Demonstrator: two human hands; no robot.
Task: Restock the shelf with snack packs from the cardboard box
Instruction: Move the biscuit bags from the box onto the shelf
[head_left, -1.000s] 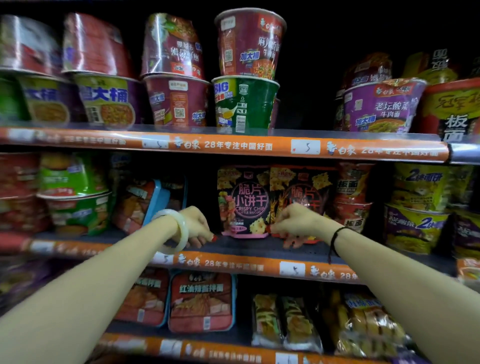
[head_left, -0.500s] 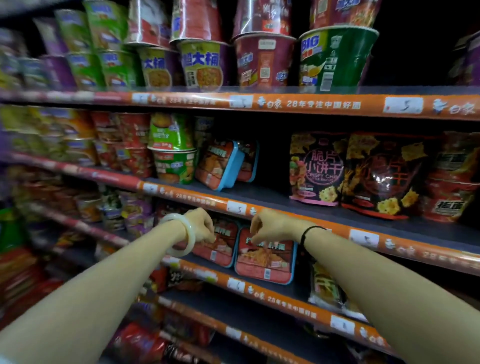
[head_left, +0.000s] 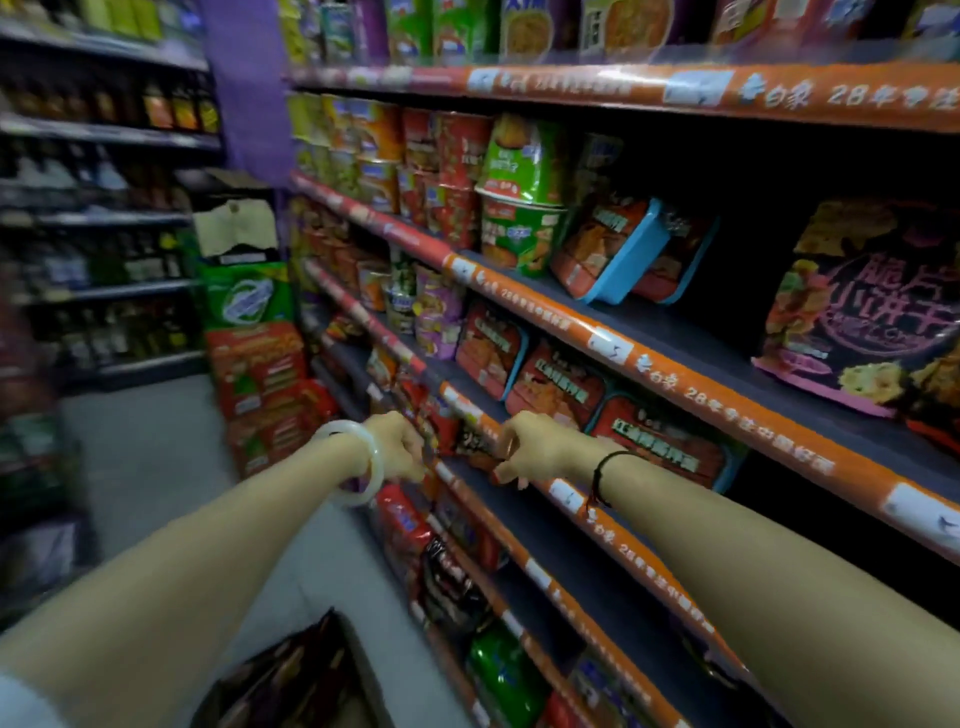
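Snack packs (head_left: 275, 680) sit in the cardboard box (head_left: 366, 675), lower left of the frame: probably light, slippery and crushable, so pinch a top seam. The left hand (head_left: 397, 444) and right hand (head_left: 535, 449), mid-frame, each have a loosely curled, empty grip.

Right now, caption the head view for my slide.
Empty left hand and right hand extend beside stocked shelves; a black snack pack stands upper right, the cardboard box below.

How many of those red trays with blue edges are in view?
5. Two leaning trays beside the green cups; three lined-up trays on the shelf below. Others may hide behind them.
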